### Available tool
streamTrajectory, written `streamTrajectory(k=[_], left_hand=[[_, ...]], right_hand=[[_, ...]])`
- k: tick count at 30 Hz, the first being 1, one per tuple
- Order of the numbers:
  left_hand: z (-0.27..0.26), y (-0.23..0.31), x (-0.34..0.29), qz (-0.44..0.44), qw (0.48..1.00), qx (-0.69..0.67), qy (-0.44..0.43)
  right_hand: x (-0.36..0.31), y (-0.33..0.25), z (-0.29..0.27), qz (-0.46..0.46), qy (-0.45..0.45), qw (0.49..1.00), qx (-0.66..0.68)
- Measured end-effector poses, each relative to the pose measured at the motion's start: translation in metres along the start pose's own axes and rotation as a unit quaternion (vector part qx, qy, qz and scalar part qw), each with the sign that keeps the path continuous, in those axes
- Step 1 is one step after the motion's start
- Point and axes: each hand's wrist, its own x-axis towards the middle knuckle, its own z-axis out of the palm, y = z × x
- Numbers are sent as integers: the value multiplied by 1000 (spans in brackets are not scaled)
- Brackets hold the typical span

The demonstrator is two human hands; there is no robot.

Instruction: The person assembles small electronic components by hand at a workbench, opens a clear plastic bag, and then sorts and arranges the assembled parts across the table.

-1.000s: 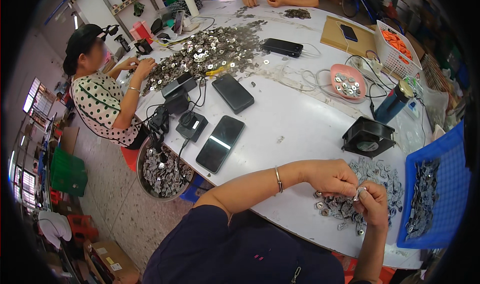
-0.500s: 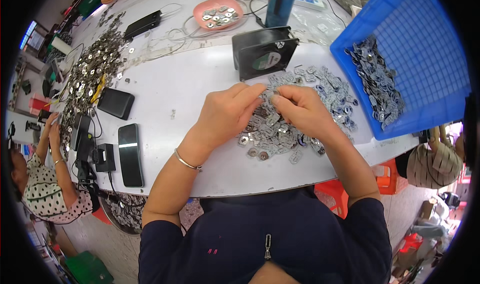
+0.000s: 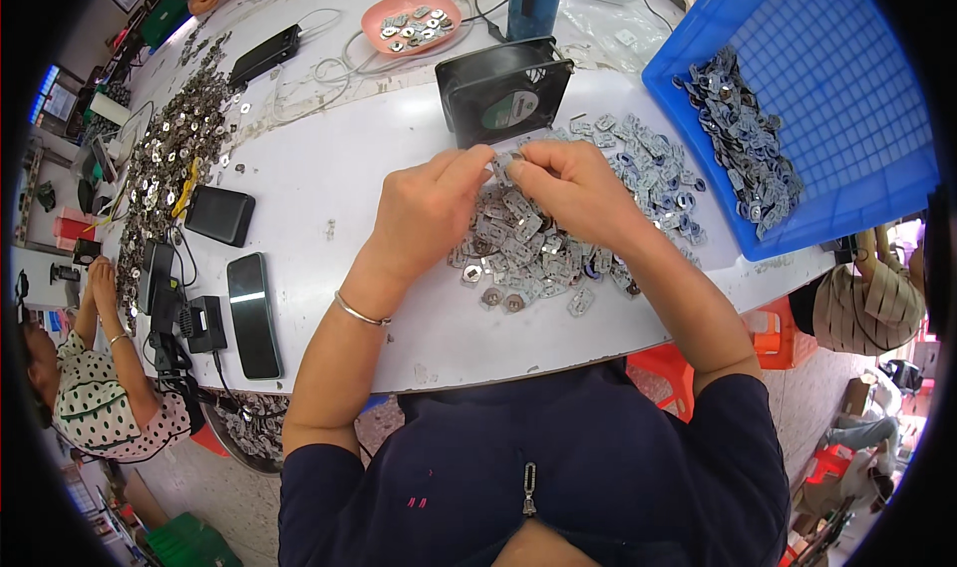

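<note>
Both hands meet over a pile of small grey metal parts (image 3: 518,238) on the white table. Between their fingertips is a small flat metal part (image 3: 504,164), partly covered by the fingers. My left hand (image 3: 429,208), with a bangle at the wrist, is closed and pinches it from the left. Thumb and forefinger of my right hand (image 3: 573,190) close on the same piece from the right. Its exact shape is too small to tell. Just beyond the hands stands a square black fan (image 3: 503,93).
At the right, a blue basket (image 3: 698,168) holds more metal parts. A phone (image 3: 255,313), a black box (image 3: 221,215) and cables lie left. Farther back are a pink dish (image 3: 371,18) of parts and a blue bottle (image 3: 534,8). A co-worker (image 3: 110,387) sits at far left.
The view has shifted slightly, so the table things sit a little differently in it. My hands stay together over the pile, and a grey metal part now shows between the fingertips.
</note>
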Motion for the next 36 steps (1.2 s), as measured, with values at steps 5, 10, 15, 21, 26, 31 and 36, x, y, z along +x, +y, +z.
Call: streamTrajectory(k=[5, 10, 15, 21, 26, 31, 36], left_hand=[[3, -7, 3, -20, 999, -4, 30], [8, -10, 4, -38, 997, -15, 63], [7, -10, 2, -70, 996, -30, 46], [7, -14, 1, -65, 997, -45, 19], [14, -10, -1, -126, 989, -49, 54], [7, -3, -1, -124, 988, -72, 49], [9, -4, 1, -111, 989, -55, 77]], right_hand=[[11, 3, 5, -23, 27, 999, -9], [24, 7, 7, -29, 39, 999, -18], [29, 13, 3, 79, -24, 986, 146], [32, 15, 3, 166, -85, 939, 291], [34, 14, 6, 176, -82, 925, 327], [35, 19, 7, 184, -29, 929, 320], [32, 12, 10, 177, -29, 930, 320]])
